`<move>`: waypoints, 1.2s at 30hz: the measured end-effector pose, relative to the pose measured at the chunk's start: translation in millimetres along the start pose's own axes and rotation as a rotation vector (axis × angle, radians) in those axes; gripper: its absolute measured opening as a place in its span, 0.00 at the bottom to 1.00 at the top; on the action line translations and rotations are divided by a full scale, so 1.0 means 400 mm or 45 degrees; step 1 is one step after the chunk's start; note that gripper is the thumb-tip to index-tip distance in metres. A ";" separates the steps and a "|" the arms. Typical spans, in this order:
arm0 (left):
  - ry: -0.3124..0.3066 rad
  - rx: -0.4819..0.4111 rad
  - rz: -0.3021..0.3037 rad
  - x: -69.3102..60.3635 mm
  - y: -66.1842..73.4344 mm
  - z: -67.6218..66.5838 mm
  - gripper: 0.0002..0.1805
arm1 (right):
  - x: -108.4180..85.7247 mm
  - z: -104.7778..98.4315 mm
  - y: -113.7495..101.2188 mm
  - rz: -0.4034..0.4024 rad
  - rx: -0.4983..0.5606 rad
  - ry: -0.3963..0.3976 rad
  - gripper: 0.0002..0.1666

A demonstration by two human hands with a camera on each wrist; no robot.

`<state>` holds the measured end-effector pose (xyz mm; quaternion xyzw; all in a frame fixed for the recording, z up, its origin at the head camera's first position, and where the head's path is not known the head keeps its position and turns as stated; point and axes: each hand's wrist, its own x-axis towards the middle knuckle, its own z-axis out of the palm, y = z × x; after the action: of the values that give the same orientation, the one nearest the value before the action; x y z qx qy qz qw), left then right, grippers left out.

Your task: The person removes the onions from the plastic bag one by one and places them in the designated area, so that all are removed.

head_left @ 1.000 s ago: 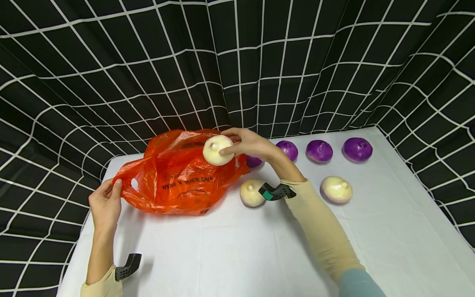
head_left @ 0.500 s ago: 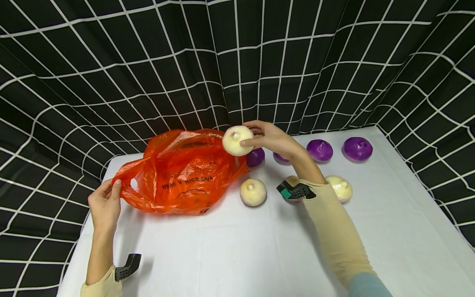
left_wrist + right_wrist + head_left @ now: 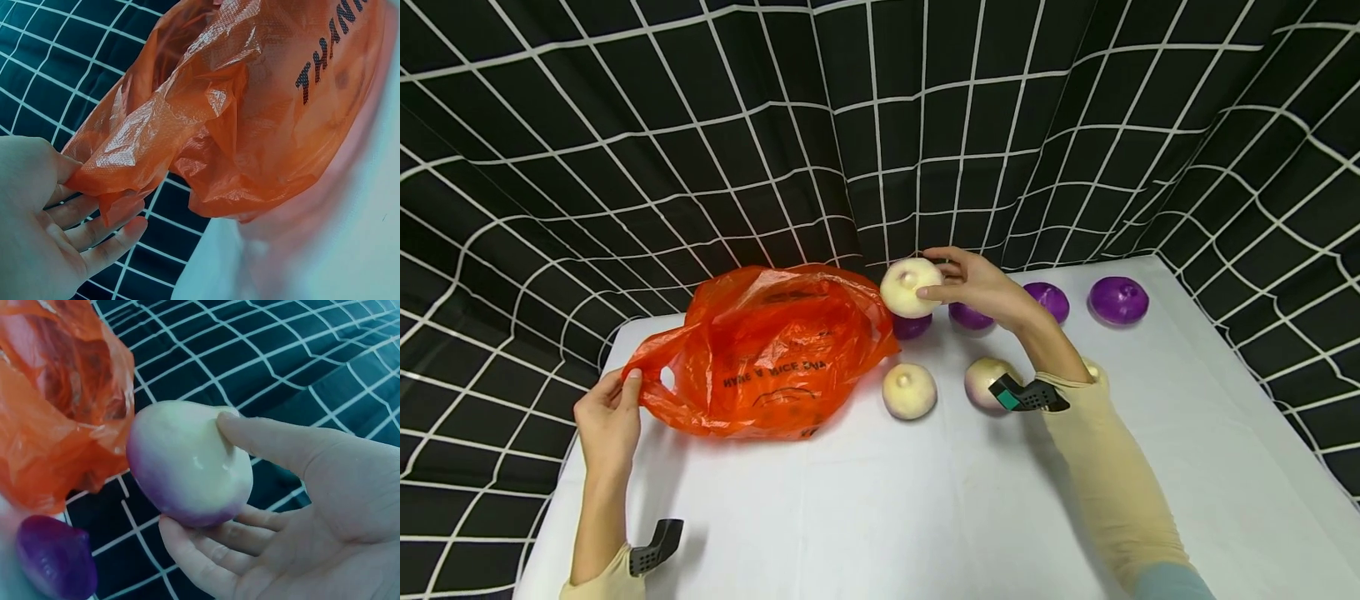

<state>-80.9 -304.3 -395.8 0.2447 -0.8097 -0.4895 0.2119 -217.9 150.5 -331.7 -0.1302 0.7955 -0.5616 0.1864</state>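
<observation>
An orange-red plastic bag (image 3: pixel 775 383) lies spread on the table's left half, mouth gaping, with dark printed letters. My left hand (image 3: pixel 607 429) pinches one of its handles between thumb and fingers; the left wrist view shows the thin plastic (image 3: pixel 119 156) caught there. Just beyond the bag's right edge, my right hand (image 3: pixel 988 290) holds a white turnip (image 3: pixel 908 287) above the table. In the right wrist view the turnip (image 3: pixel 190 462) shows purple on its lower side, with the thumb on top and fingers beneath. Whether anything is inside the bag I cannot tell.
Several purple onion-shaped vegetables (image 3: pixel 1118 301) stand in a row at the back right, some partly covered by my right arm. Two white turnips, a nearer one (image 3: pixel 909 392) and another (image 3: pixel 985 382), sit in front; a third (image 3: pixel 1092 369) is mostly behind the sleeve. Black-and-white grid curtains (image 3: pixel 880 133) enclose the white table.
My right hand has moved to the right with the turnip, from over the bag to beyond its right edge. The left hand keeps its hold on the bag handle.
</observation>
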 end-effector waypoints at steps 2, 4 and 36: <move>0.001 -0.003 0.001 0.001 0.002 0.002 0.20 | -0.008 -0.010 0.006 -0.004 0.000 -0.001 0.43; 0.002 -0.007 -0.004 0.002 0.003 0.003 0.20 | -0.016 -0.020 0.012 -0.012 0.008 -0.003 0.42; -0.011 0.020 0.044 0.015 -0.005 0.012 0.19 | -0.234 -0.303 0.258 -0.181 0.607 0.082 0.24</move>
<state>-88.0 -305.5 -399.3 0.2302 -0.8185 -0.4806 0.2148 -187.4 326.7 -378.6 -0.1203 0.6350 -0.7489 0.1463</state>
